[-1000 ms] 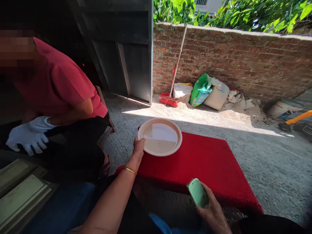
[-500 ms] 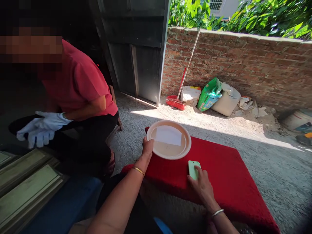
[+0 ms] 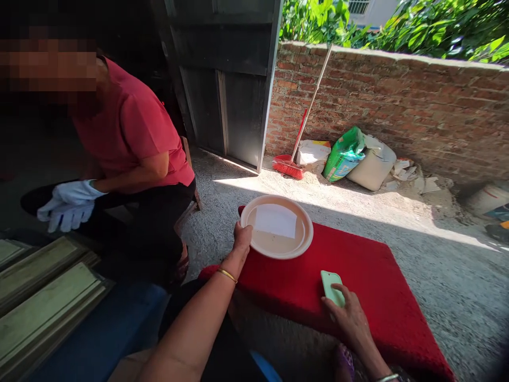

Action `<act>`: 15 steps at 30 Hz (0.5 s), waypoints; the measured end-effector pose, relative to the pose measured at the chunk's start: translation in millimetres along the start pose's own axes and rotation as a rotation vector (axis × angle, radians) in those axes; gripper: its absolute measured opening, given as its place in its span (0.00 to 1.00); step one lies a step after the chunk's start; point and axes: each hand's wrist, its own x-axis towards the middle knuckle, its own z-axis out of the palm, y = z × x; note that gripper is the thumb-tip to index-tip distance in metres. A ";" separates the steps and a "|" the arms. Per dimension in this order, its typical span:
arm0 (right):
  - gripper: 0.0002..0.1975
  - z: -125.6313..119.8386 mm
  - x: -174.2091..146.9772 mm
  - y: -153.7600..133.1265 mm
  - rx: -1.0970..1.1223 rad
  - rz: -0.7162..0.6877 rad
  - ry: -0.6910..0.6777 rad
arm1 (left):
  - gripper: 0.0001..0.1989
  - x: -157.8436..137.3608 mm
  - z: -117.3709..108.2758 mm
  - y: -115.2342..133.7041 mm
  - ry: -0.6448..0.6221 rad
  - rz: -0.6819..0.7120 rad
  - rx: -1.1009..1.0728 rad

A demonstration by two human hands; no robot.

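Note:
My left hand (image 3: pixel 242 239) is closed on the near left rim of a round, pale pink plastic basin (image 3: pixel 282 253). A white rectangular sheet (image 3: pixel 275 220) lies inside the basin. To the right, my right hand (image 3: pixel 352 313) grips a flat, light green phone-shaped thing (image 3: pixel 332 286) between thumb and fingers, over the red cloth-covered bench (image 3: pixel 366 254). Whether that thing touches the cloth I cannot tell. The basin stands at the far left end of the bench.
At left sits a person in a red shirt (image 3: pixel 143 122), white-gloved hands (image 3: pixel 69 204) together. Long pale panels (image 3: pixel 51 302) are stacked before them. A dark metal door (image 3: pixel 222 106), a broom (image 3: pixel 288 168), sacks (image 3: pixel 371 164) and a brick wall (image 3: pixel 429 106) stand beyond the bench.
My right hand has moved right and slightly nearer to me with the light green phone-shaped thing. My left hand stays on the basin. The other person's gloved hands have shifted slightly.

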 end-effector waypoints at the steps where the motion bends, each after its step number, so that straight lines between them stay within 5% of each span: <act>1: 0.27 8.0 -11.7 -6.0 -0.002 -0.028 -0.040 | 0.19 0.2 -0.3 0.1 -0.004 0.000 -0.004; 6: 0.24 43.6 -71.4 -59.9 0.021 -0.362 -0.631 | 0.21 2.1 -3.5 -1.1 0.004 -0.018 0.047; 8: 0.24 31.8 -65.4 -61.4 0.046 -0.398 -0.680 | 0.21 2.9 -4.4 -1.9 0.011 -0.017 0.076; 11: 0.22 -16.6 -24.1 -19.8 0.106 -0.262 -0.281 | 0.20 3.7 -4.9 -3.2 0.040 -0.008 0.101; 13: 0.24 -56.3 10.7 27.5 0.058 -0.062 0.044 | 0.19 3.8 -4.8 -3.9 0.053 -0.007 0.115; 15: 0.25 -89.3 41.2 74.5 -0.088 0.186 0.232 | 0.19 3.8 -4.5 -4.6 0.052 -0.014 0.115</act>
